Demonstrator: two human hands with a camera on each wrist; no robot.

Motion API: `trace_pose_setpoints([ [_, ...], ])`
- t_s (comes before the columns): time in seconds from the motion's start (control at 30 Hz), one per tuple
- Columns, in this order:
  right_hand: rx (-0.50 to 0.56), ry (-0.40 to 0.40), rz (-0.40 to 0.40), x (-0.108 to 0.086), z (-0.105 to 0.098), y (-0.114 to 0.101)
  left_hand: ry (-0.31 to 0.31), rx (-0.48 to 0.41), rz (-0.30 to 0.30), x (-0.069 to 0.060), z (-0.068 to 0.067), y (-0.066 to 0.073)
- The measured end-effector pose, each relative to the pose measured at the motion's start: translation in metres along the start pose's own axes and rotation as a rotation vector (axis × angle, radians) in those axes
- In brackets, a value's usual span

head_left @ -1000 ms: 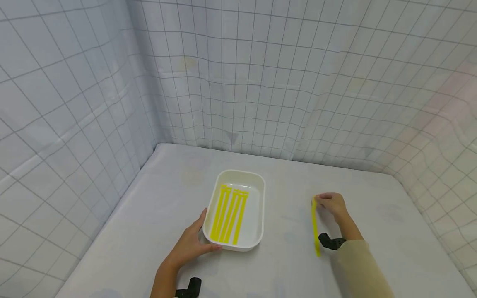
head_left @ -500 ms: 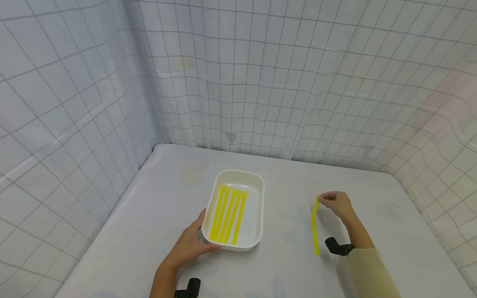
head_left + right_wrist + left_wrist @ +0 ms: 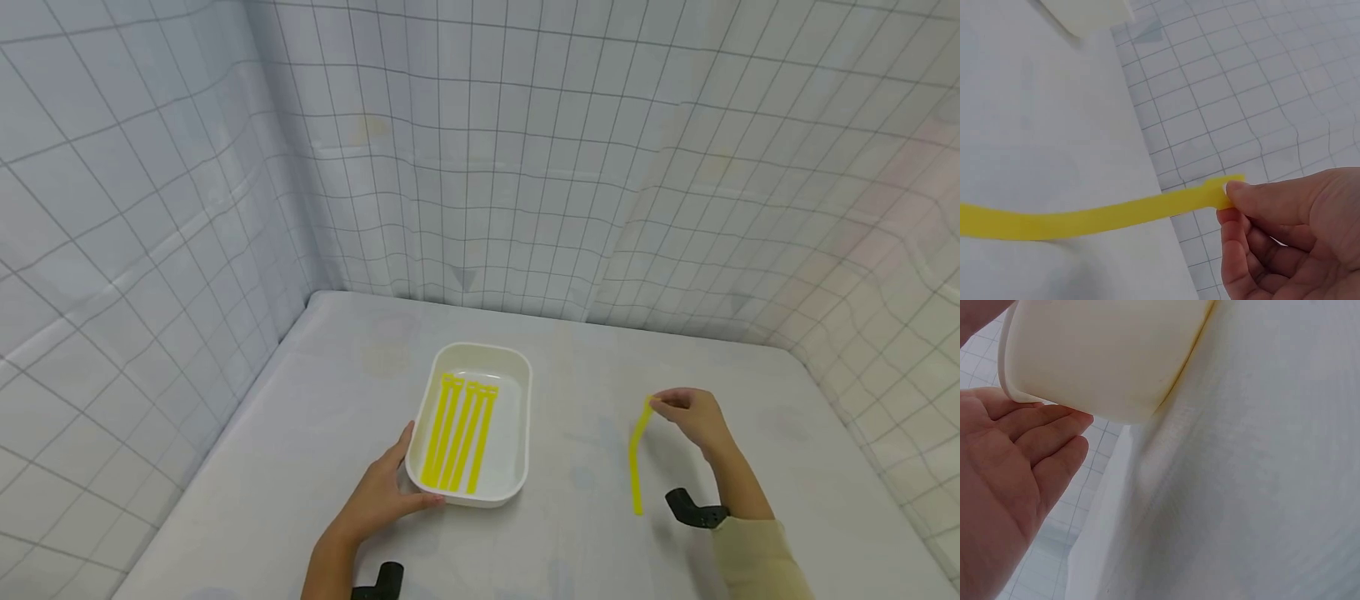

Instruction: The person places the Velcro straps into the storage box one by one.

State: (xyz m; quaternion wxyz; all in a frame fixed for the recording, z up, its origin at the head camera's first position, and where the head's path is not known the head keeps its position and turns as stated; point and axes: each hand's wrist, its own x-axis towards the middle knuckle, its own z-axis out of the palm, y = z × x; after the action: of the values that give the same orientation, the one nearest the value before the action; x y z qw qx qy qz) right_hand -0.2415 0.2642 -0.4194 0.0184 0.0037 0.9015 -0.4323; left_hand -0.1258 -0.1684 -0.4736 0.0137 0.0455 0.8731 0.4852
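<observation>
A white rectangular tray (image 3: 517,417) with rounded corners sits on the white table. Several flat yellow hook-and-loop cable ties (image 3: 459,433) lie side by side in its left part, heads toward the far end. My left hand (image 3: 378,496) holds the near left corner, thumb along the front and fingers at the left side; the left wrist view shows these fingers (image 3: 1054,434) against the tray wall (image 3: 1104,356). Off to the right, my right hand (image 3: 693,417) pinches the head of another yellow cable tie (image 3: 1104,215) between thumb and fingertips. Its far end hangs down to or just above the table.
Grid-patterned white curtains (image 3: 480,167) stand behind the table (image 3: 360,358) and at both sides. Each wrist wears a black camera mount, as on the right wrist (image 3: 697,510). A corner of the tray (image 3: 1088,12) shows at the top of the right wrist view.
My right hand has moved to the right, drawing the cable tie's head with it, so the strip now bends and slants. The left hand and tray stay nearly in place.
</observation>
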Motion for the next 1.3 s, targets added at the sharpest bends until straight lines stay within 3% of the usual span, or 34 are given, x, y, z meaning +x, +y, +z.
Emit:
trace_pose_setpoints([
  [0.37, 0.022, 0.016, -0.006, -0.023, -0.017, -0.008, -0.001, -0.027, 0.003, -0.001, 0.002, 0.003],
  [0.57, 0.095, 0.064, -0.034, -0.023, -0.021, 0.010, 0.005, -0.028, -0.002, -0.001, 0.003, 0.001],
  [0.67, 0.083, 0.092, -0.059, -0.026, -0.025, 0.012, 0.009, -0.021, -0.006, -0.001, 0.002, 0.001],
  [1.3, 0.065, 0.157, -0.103, -0.063, -0.037, -0.032, 0.010, -0.029, 0.002, -0.001, 0.001, 0.000],
])
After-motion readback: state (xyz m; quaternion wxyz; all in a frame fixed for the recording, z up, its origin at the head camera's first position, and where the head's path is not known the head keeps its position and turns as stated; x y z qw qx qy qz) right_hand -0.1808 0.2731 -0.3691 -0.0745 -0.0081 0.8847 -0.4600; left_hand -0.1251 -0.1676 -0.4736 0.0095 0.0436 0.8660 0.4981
